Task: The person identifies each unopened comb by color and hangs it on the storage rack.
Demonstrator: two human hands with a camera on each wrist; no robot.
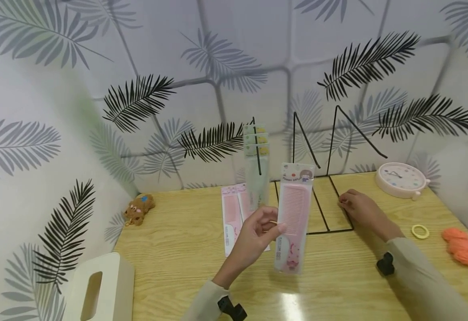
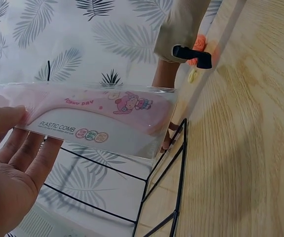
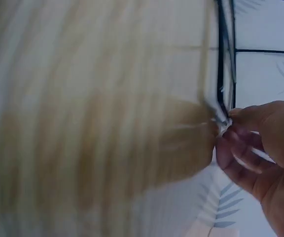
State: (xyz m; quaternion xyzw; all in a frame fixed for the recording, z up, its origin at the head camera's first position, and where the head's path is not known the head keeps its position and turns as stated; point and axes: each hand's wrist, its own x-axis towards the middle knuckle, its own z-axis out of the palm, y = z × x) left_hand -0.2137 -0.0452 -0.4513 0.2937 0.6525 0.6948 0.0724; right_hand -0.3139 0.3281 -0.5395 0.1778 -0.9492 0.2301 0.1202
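My left hand point(image 1: 251, 238) pinches a pink plastic comb point(image 1: 295, 214) in its clear package by one edge, thumb in front. The package stands nearly upright before the black wire rack point(image 1: 329, 230), overlapping it in the head view. In the left wrist view, the comb package point(image 2: 127, 133) shows its printed lower part. At the rack's right side, my right hand point(image 1: 364, 211) pinches the frame with thumb and fingertips; the right wrist view shows those fingers at a wire corner. Several green packaged combs point(image 1: 257, 174) hang on the rack's left prong.
Pink packaged combs point(image 1: 230, 218) lie left of the rack. A pink clock point(image 1: 402, 178), a yellow ring point(image 1: 420, 232) and an orange bundle point(image 1: 463, 247) are at the right. A brown plush toy point(image 1: 139, 208) and a white box point(image 1: 117, 285) are at the left.
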